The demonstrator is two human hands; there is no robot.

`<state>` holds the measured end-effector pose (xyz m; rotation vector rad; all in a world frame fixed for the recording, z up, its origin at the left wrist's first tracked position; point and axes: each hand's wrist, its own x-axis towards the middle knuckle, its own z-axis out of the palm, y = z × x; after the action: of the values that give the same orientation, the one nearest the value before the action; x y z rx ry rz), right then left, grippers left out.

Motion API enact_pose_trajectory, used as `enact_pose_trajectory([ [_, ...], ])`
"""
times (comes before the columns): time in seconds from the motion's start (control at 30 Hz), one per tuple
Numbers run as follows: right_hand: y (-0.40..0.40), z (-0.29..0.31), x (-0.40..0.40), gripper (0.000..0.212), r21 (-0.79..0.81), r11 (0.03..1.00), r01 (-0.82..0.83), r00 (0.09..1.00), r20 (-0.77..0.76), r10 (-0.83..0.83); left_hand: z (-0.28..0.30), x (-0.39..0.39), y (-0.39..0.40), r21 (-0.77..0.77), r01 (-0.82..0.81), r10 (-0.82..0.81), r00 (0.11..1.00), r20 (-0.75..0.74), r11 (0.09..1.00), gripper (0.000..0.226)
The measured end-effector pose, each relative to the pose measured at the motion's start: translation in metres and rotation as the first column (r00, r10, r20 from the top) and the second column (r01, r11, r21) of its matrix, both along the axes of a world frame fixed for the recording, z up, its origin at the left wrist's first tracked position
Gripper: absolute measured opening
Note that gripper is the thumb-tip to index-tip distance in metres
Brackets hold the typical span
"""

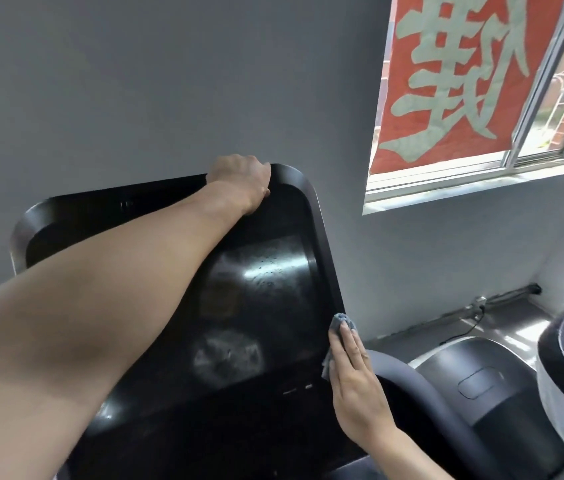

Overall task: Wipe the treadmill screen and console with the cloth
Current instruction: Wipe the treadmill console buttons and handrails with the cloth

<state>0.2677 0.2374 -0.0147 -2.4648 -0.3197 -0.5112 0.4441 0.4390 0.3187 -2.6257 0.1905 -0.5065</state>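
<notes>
Two hands at work: left hand (pixel 240 181) curled over far top edge of black treadmill screen (pixel 266 271), gripping it; right hand (pixel 353 379) flat, straight fingers pressing grey cloth (pixel 337 327) against near right edge. Window (pixel 481 98) far right.

Open wall (pixel 135 98) above console (pixel 294 216)

cloth (pixel 342 322): blue-grey | treadmill screen (pixel 266 271): glossy black, pale smears seen | console frame (pixel 322 230): black | wall (pixel 135 81): plain grey | banner (pixel 453 77): red-orange, pale grey-green character | window frame (pixel 447 180): white
</notes>
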Motion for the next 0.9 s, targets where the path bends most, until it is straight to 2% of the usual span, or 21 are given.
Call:
enact_pose_trajectory([
  [0.13,0.006,0.053,0.058,0.080,-0.083,0.997,0.008,0.999,0.048,-0.004,0.000,-0.001,0.000,-0.005,0.000,-0.001,1.000,-0.016,1.000,0.044],
  [0.27,0.017,0.085,0.090,0.089,-0.046,0.998,0.039,0.998,0.054,-0.037,-0.006,0.001,0.002,-0.030,-0.012,0.011,1.000,-0.011,0.999,0.049],
  [0.37,0.017,0.066,0.066,0.090,0.037,0.996,0.077,0.995,0.055,-0.079,-0.019,0.004,0.004,-0.018,-0.049,0.049,0.998,-0.041,0.999,0.061],
  [0.5,0.011,0.006,0.008,0.101,0.059,0.987,0.149,0.989,-0.022,-0.148,-0.032,0.005,0.005,-0.026,-0.086,0.085,0.995,-0.049,0.996,0.069],
  [0.6,0.012,-0.036,-0.028,0.104,0.046,0.969,0.242,0.970,-0.042,-0.240,-0.035,-0.002,0.004,-0.033,-0.097,0.094,0.992,-0.087,0.995,0.068],
  [0.67,0.020,-0.048,-0.041,0.097,0.051,0.956,0.288,0.957,-0.051,-0.286,-0.040,-0.015,0.002,-0.097,-0.086,0.073,0.989,-0.125,0.992,0.065],
  [0.73,0.031,-0.048,-0.046,0.088,0.079,0.943,0.323,0.947,-0.034,-0.321,-0.059,-0.039,-0.003,-0.138,-0.004,-0.009,0.995,-0.099,0.990,0.065],
  [0.8,0.041,-0.042,-0.045,0.080,0.140,0.926,0.351,0.936,-0.021,-0.351,-0.101,-0.075,-0.012,-0.126,0.211,-0.215,0.976,-0.019,0.969,0.066],
  [0.83,0.046,-0.041,-0.044,0.079,0.180,0.912,0.367,0.930,-0.040,-0.366,-0.130,-0.097,-0.016,-0.135,0.359,-0.361,0.932,0.007,0.923,0.066],
  [0.9,0.052,-0.037,-0.047,0.080,0.280,0.876,0.394,0.919,-0.146,-0.367,-0.193,-0.144,-0.019,-0.137,0.617,-0.626,0.779,-0.033,0.775,0.062],
])
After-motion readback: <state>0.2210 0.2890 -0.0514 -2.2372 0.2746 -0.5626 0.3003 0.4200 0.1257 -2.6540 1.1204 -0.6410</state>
